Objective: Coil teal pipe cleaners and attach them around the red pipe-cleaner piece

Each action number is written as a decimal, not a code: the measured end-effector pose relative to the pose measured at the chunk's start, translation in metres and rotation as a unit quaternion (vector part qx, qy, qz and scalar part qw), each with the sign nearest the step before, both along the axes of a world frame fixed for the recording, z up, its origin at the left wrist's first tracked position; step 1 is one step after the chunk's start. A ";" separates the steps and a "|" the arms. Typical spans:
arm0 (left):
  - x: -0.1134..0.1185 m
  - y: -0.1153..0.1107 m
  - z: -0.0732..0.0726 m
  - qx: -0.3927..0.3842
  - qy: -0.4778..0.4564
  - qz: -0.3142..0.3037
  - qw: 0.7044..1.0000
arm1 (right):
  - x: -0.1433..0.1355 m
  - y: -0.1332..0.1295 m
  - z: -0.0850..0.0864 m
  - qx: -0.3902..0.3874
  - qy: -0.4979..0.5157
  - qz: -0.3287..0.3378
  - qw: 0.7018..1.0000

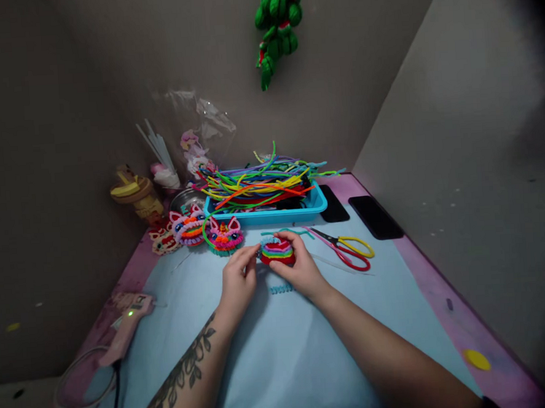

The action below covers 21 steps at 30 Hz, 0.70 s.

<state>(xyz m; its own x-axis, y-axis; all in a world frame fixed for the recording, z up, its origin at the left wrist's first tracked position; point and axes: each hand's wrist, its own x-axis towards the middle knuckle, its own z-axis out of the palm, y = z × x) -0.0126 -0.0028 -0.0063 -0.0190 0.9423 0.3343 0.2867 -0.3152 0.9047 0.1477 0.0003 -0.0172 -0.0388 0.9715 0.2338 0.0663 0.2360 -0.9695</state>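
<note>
While a round yellow disc (476, 359) is lying on the pink tabletop's (465, 334) near right edge, a pink glue gun (128, 323) with a glowing green light is resting at left, beside the pale blue cloth (305, 362). Farther in, a short crimped turquoise strip (281, 289) is lying just below the hands. Above it, the right hand (301, 267) is holding a rounded, rainbow-striped fuzzy piece (279, 251) between thumb and fingers, over the cloth's middle. The left hand (239, 277) is keeping its fingers narrow at the piece's left edge; whether they are pinching it, I cannot tell. Scissors with one red and one yellow handle (337, 241) are lying open to the right. Beyond, three colourful fuzzy animal heads (225, 236) are sitting left of a bright blue plastic tray (273, 217), which is holding heaped multicoloured fuzzy stems (262, 183).
</note>
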 end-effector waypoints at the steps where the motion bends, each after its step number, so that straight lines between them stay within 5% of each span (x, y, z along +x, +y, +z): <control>1: 0.000 0.000 0.000 -0.005 -0.004 0.000 1.000 | 0.000 0.000 0.000 -0.002 0.001 -0.001 1.000; 13: -0.001 0.000 -0.002 0.013 0.044 -0.038 0.998 | 0.004 -0.002 0.004 0.006 -0.044 0.009 0.999; 17: 0.004 0.001 -0.006 -0.094 -0.083 -0.007 0.992 | 0.004 -0.001 0.000 0.042 -0.051 -0.022 0.998; 21: 0.012 -0.001 -0.008 -0.256 -0.299 -0.077 0.916 | 0.000 -0.002 -0.001 0.121 -0.087 -0.081 0.986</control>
<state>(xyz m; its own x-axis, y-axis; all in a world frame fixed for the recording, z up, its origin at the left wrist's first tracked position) -0.0006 -0.0039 -0.0139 0.0911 0.9798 -0.1783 -0.3213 0.1984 0.9260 0.1473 -0.0021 -0.0186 0.0530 0.8852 0.4622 0.2827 0.4307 -0.8571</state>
